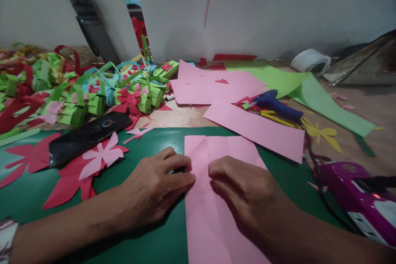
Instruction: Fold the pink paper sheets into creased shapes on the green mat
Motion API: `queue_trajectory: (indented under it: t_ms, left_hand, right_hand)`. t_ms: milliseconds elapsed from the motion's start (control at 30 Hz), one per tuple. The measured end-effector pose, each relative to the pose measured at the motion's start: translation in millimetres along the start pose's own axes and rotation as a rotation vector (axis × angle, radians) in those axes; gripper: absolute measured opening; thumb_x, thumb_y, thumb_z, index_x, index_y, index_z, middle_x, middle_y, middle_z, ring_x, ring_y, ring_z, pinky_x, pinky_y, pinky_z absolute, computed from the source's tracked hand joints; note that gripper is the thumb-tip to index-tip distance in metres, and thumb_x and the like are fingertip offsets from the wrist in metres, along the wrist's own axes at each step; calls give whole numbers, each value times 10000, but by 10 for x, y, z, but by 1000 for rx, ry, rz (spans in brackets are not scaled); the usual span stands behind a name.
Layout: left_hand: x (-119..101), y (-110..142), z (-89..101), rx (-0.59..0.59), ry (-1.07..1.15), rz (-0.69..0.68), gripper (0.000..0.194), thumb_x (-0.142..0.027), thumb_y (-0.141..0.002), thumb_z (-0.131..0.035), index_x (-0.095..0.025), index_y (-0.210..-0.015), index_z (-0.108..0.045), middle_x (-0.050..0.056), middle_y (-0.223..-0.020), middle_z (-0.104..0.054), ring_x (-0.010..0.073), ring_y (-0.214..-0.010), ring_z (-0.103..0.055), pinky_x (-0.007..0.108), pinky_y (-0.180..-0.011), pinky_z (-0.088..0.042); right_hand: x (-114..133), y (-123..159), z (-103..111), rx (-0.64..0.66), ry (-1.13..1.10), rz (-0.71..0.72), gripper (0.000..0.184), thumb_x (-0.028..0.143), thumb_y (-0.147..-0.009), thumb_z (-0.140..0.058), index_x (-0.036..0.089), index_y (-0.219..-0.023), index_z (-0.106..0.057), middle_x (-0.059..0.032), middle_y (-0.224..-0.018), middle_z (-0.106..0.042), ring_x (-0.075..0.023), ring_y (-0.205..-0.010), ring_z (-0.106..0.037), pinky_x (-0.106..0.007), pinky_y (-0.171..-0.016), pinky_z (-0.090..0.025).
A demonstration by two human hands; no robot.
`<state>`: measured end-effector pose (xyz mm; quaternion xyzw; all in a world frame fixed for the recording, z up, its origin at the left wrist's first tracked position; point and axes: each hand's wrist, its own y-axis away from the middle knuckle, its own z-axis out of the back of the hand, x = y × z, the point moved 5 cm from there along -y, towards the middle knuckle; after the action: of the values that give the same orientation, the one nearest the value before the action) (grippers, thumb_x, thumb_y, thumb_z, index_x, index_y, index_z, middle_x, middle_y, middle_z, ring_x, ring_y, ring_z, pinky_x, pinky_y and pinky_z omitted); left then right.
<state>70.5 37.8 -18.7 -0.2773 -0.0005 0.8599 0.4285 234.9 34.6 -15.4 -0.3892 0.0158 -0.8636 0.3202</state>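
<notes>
A pink sheet of paper [204,222] with crease lines lies in front of me on a green board. My left hand [163,181] is closed, thumb and forefinger pinching the sheet's left edge. On the sheet's middle, beside a crease, rests my right hand [247,187], its fingers bent and pressed together on the paper; the fingertips are partly hidden. Beyond the sheet lies a pink paper strip [256,130]. Left of my hands are a pale pink paper flower [100,154] and red paper flowers [69,177].
A black phone [89,136] lies at the left, before a pile of small green paper baskets [74,107]. To the right are a blue glue gun [276,105] and a purple power strip [355,198] with a cable. Pink sheets [213,84] and green sheets [266,74] lie behind.
</notes>
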Motion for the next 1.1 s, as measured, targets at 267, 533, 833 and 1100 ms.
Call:
queue_trajectory:
  t_ms: [267,533,833,1100]
  left_hand:
    - [-5,94,6,-76,75,-65,186,-101,-950,-453,-149,-970,-632,66,-1052,-631,171,-843,-474,305,-700,-400]
    - [-38,194,4,-81,49,-133,191,-108,-951,-451,-130,-978,-639,92,-1055,-654,195,-909,-533,324,-759,-442]
    - [-19,204,14,-98,92,-127,194,-82,-939,-449,-120,-916,-638,89,-938,-658,196,-892,-549,319,-764,-450]
    - [-19,196,0,-66,99,-112,199,-90,-944,-436,-124,-900,-628,95,-993,-649,193,-897,-527,332,-782,-441]
  right_hand:
    - [12,-178,-55,84,196,-12,253,-26,-816,-479,164,-824,-646,-51,-841,-543,-162,-743,-504,-288,-645,-418]
    - [45,-227,-129,162,238,112,247,-28,-793,-487,157,-774,-649,-45,-805,-576,-164,-767,-501,-289,-659,-406]
    - [-9,-442,-124,258,197,217,323,-29,-739,-459,184,-717,-700,-42,-751,-608,-155,-696,-532,-277,-601,-385]
    - [-14,-531,-167,302,131,251,310,-15,-686,-488,182,-728,-725,-27,-705,-577,-148,-666,-500,-294,-614,-347]
